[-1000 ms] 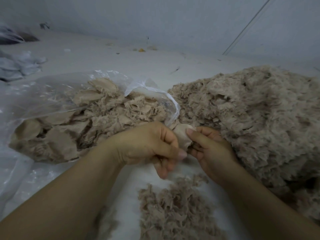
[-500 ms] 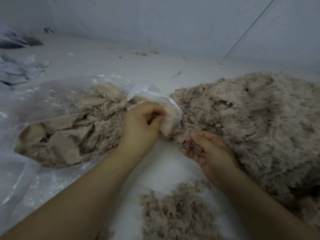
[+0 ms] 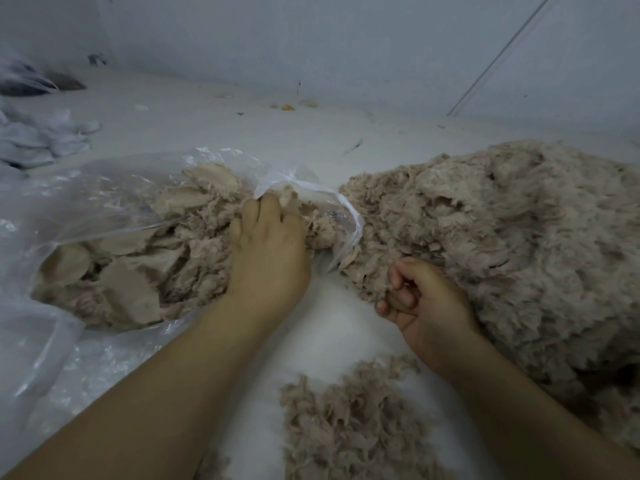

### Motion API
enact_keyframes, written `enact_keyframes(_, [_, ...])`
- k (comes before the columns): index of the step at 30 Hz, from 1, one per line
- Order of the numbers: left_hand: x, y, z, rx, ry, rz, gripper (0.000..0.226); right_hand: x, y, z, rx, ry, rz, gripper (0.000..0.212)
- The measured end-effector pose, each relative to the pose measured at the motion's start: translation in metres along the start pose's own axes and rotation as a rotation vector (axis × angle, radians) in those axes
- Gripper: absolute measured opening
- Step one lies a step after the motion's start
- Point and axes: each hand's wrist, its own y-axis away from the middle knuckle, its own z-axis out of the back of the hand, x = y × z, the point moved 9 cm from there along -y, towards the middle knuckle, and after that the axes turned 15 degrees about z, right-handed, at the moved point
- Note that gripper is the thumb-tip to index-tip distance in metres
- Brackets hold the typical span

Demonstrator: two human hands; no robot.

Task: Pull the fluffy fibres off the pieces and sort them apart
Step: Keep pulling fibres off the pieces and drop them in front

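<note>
Since half a second ago, the left hand [image 3: 268,251] has pushed further into the mouth of the clear plastic bag [image 3: 104,188] on the left side of the table [image 3: 332,327], and the stripped piece it carried is no longer visible; its fingers are buried among the bare pieces [image 3: 117,289], so whether that grip holds anything I cannot tell. Right hand [image 3: 420,299] has curled at the near edge of the unpicked heap [image 3: 502,237], fingers clenched, seemingly on a tuft there. That heap touches the right hand, so the next piece likely comes from it. Loose fluff [image 3: 349,420] lies at the near edge.
</note>
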Motion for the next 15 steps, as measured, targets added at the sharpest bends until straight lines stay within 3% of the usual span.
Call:
enact_keyframes(4, [0.010, -0.001, -0.017, 0.161, -0.049, 0.093, 0.033, -0.001, 0.000, 0.000, 0.020, -0.003, -0.002, 0.039])
enact_keyframes(6, [0.001, 0.002, -0.013, 0.142, 0.001, 0.042, 0.040, -0.001, 0.000, -0.001, 0.040, -0.004, 0.006, 0.041])
enact_keyframes(9, [-0.030, 0.017, 0.003, 0.096, 0.261, -0.171, 0.017, 0.000, -0.001, -0.004, 0.076, -0.011, 0.021, 0.040])
enact_keyframes(11, [-0.055, 0.036, -0.005, 0.286, 0.444, -0.323, 0.020, 0.000, -0.001, -0.006, 0.118, -0.026, 0.030, 0.041])
enact_keyframes(13, [-0.068, 0.048, -0.012, 0.423, 0.575, -0.363, 0.023, 0.002, 0.000, -0.010, 0.166, -0.034, 0.045, 0.046])
enact_keyframes(15, [-0.071, 0.049, -0.014, 0.425, 0.653, -0.340, 0.024, 0.003, 0.000, -0.013, 0.195, -0.047, 0.055, 0.049])
